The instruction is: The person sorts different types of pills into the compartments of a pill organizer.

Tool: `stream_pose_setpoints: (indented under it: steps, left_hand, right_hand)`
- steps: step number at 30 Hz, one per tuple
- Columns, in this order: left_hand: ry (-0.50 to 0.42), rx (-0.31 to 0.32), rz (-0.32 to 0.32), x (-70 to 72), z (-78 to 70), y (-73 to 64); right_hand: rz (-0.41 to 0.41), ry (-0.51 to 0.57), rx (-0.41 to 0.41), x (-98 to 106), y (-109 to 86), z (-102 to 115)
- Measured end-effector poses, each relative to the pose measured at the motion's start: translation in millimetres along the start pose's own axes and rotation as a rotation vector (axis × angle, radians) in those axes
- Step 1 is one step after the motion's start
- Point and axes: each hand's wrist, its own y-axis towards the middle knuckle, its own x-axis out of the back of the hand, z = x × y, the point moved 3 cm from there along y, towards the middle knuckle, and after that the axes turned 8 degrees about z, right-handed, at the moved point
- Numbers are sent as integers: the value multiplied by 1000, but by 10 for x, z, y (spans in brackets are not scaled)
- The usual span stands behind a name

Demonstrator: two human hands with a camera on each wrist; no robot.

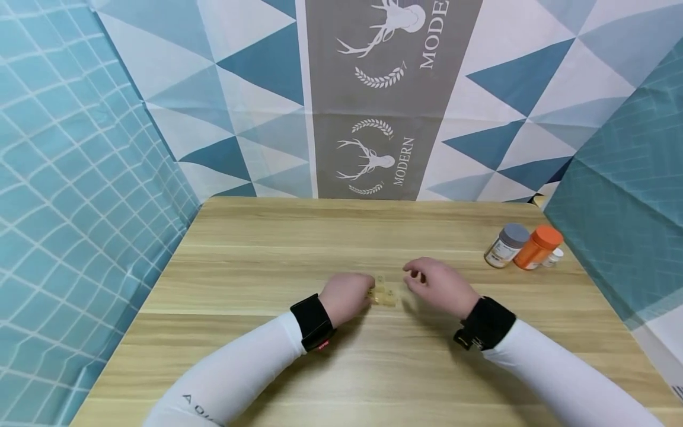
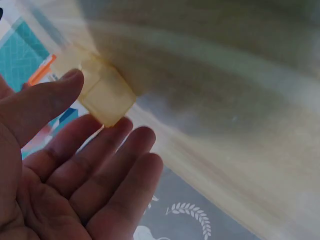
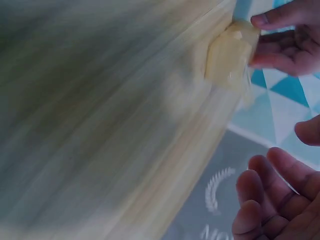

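Observation:
A small translucent yellow plastic pill box point(image 1: 383, 296) lies on the wooden table, with one lid-like flap standing up at its far side. My left hand point(image 1: 348, 296) pinches its left end: in the left wrist view the thumb is over the pill box point(image 2: 107, 95) and the fingertips point(image 2: 120, 125) are at its lower edge. To the right of it, my right hand point(image 1: 440, 286) hovers with relaxed, slightly bent fingers and holds nothing. The right wrist view shows a gap between this hand point(image 3: 280, 200) and the pill box point(image 3: 230, 57).
At the table's right side stand a grey-lidded bottle point(image 1: 503, 246), an orange bottle point(image 1: 535, 249) and a small white-capped bottle point(image 1: 553, 257), close together. Patterned cloth point(image 1: 261, 89) hangs behind the table point(image 1: 299, 231), and blue checked cloth point(image 1: 64, 178) hangs on the left.

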Motion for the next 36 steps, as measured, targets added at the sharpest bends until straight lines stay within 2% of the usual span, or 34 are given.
stream_pose_setpoints:
  steps: [6,9,11,17,26,30,36]
  left_hand:
    - [39,-1,2,32,-7,9]
    - [23,1,7,9,-26,22]
    - [14,2,10,2,-30,35]
    - [7,-14,0,-18,9,78]
    - [-70,-30,1,42,46,35]
    - [-67,-30,-5,57,38,33]
    - [-63,-21,16,53,19,48]
  right_hand:
    - [76,-64,70,-197,343,169]
    - [102,-61,90,-293,401,174]
    - [92,-31,100,-328,421,167]
    - [37,57,150,-299,401,171]
    - [144,111,204,-331,290,210]
    - [138,113,239,-355,257,238]
    - [147,112,231,-400,224,247]
